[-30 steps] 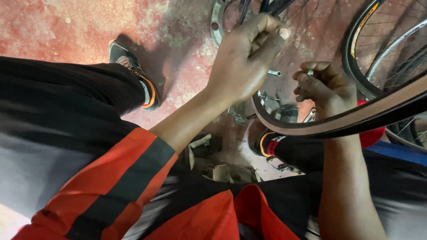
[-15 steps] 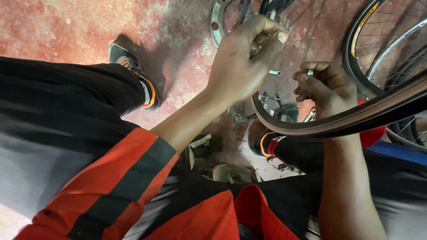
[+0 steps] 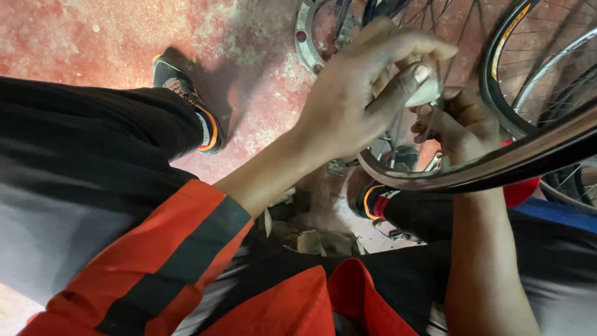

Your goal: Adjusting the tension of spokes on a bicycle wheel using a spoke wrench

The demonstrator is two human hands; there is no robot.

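Note:
My left hand [image 3: 364, 93] is raised over my lap and pinches a small pale object [image 3: 428, 93] between thumb and fingers. My right hand [image 3: 463, 127] is just behind it with its fingers curled around a thin metal rod [image 3: 435, 127]; the two hands touch at the fingertips. A bicycle wheel with a dark tyre [image 3: 497, 168] arcs across in front of my right wrist and hides part of that hand. My left forearm comes out of an orange sleeve with a black band [image 3: 174, 261].
Another spoked wheel [image 3: 522, 74] stands at the upper right. A metal ring with holes [image 3: 305, 37] lies on the red concrete floor [image 3: 93, 37]. My shoes [image 3: 186, 93] [image 3: 373, 202] rest on the floor, with scraps and small parts [image 3: 311, 239] between them.
My left hand has shifted slightly right and closed in on my right hand, so the fingertips now meet. The wheel and my legs have stayed put.

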